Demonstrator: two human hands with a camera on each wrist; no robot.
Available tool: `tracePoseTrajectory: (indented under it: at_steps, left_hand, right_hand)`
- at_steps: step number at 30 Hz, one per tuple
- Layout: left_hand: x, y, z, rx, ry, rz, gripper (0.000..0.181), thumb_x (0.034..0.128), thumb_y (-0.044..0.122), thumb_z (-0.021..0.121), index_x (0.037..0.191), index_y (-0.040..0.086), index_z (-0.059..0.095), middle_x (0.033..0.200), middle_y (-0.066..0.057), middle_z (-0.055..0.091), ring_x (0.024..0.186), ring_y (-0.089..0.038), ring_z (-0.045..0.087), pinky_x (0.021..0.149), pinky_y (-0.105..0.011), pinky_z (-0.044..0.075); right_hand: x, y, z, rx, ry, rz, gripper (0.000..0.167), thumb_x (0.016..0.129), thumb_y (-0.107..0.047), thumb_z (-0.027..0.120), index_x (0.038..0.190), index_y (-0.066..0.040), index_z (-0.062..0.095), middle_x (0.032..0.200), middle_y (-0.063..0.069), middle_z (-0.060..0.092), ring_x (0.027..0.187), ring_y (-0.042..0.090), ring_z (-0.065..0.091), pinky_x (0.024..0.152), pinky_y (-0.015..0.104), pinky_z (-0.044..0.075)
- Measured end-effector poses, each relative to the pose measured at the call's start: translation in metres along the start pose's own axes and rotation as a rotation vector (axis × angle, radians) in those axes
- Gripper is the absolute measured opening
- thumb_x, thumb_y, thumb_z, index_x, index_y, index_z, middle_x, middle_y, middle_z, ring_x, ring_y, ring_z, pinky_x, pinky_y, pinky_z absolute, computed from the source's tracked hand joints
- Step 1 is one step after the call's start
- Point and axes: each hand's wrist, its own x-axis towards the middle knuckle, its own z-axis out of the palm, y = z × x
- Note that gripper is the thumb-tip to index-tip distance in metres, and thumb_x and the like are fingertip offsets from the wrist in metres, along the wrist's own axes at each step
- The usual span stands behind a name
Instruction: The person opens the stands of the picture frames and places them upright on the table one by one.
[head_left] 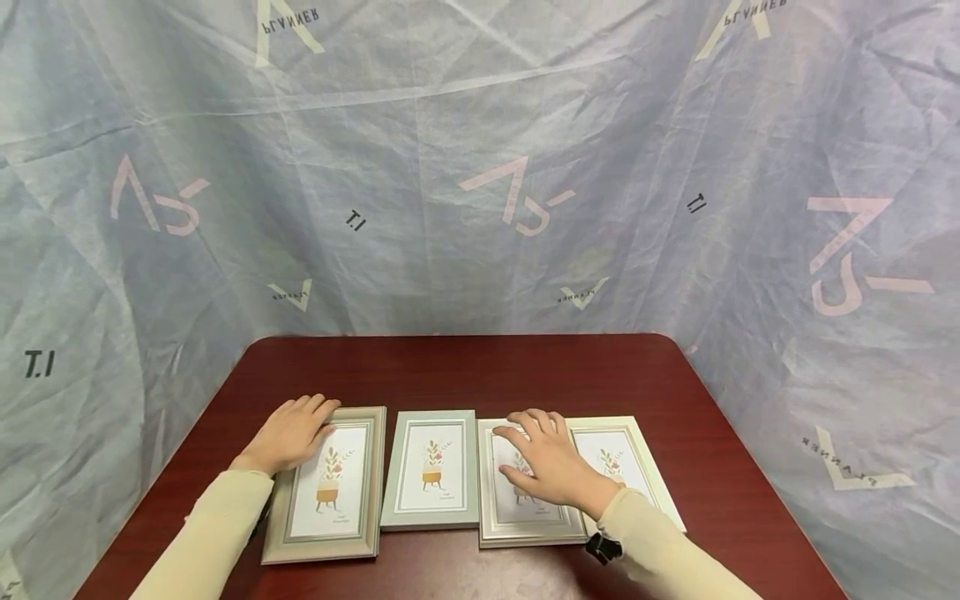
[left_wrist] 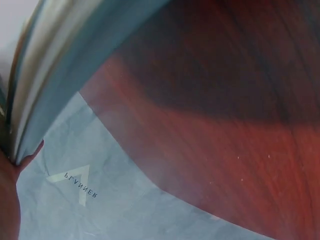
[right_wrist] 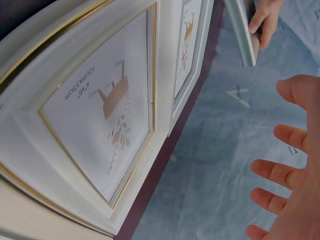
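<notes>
My left hand [head_left: 288, 437] grips the far left edge of a champagne-beige picture frame [head_left: 330, 548], raised off the table. In the left wrist view, the edge of that picture frame [left_wrist: 65, 70] slants above the tabletop; only part of the hand [left_wrist: 7, 200] shows. My right hand [head_left: 551, 462] hovers over a white picture frame with gold trim [head_left: 525, 533]. In the right wrist view its fingers [right_wrist: 272, 172] are spread, apart from the white frame [right_wrist: 135, 185]. A pale blue-green picture frame [head_left: 431, 521] lies between the hands.
A cream picture frame [head_left: 648, 458] lies at the right end of the row, partly behind the right forearm. All show the same plant-pot print. Beneath is a dark red wooden table [head_left: 465, 367], with grey printed cloth [head_left: 420, 167] hanging around its back and sides.
</notes>
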Motion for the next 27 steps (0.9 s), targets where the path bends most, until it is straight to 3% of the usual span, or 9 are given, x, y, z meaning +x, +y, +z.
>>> tracePoseTrajectory:
  at_steps: [10, 19, 23, 27]
  left_hand:
    - [-0.001, -0.004, -0.013, 0.072, 0.142, 0.135, 0.029, 0.0888, 0.020, 0.065, 0.112, 0.004, 0.062, 0.097, -0.011, 0.058, 0.088, -0.030, 0.058, 0.075, -0.045, 0.047]
    - [0.000, -0.007, -0.031, 0.058, 0.254, 0.166, 0.027, 0.0851, 0.020, 0.063, 0.106, 0.003, 0.062, 0.090, -0.010, 0.056, 0.078, -0.029, 0.058, 0.065, -0.043, 0.044]
    - [0.005, -0.008, -0.041, 0.075, 0.292, 0.197, 0.025, 0.0931, 0.025, 0.054, 0.103, 0.004, 0.061, 0.087, -0.010, 0.055, 0.076, -0.029, 0.057, 0.063, -0.042, 0.043]
    - [0.014, -0.010, -0.054, 0.103, 0.332, 0.218, 0.046, 0.1062, 0.037, 0.031, 0.101, 0.002, 0.061, 0.087, -0.011, 0.055, 0.075, -0.030, 0.057, 0.062, -0.043, 0.042]
  right_hand:
    - [-0.004, 0.005, -0.002, 0.030, 0.040, 0.008, 0.048, 0.090, -0.036, 0.068, 0.132, -0.016, 0.057, 0.131, 0.013, 0.053, 0.122, 0.034, 0.044, 0.096, 0.057, 0.029]
    - [-0.010, 0.010, -0.005, 0.043, 0.041, 0.046, 0.049, 0.088, -0.034, 0.071, 0.131, -0.014, 0.059, 0.131, 0.013, 0.053, 0.121, 0.035, 0.044, 0.096, 0.059, 0.028]
    - [-0.012, 0.013, -0.006, 0.037, 0.051, 0.060, 0.048, 0.088, -0.035, 0.072, 0.130, -0.015, 0.059, 0.129, 0.012, 0.053, 0.120, 0.035, 0.044, 0.095, 0.059, 0.029]
    - [-0.015, 0.018, -0.008, 0.039, 0.053, 0.081, 0.048, 0.088, -0.035, 0.072, 0.130, -0.016, 0.059, 0.129, 0.012, 0.053, 0.120, 0.035, 0.044, 0.096, 0.058, 0.028]
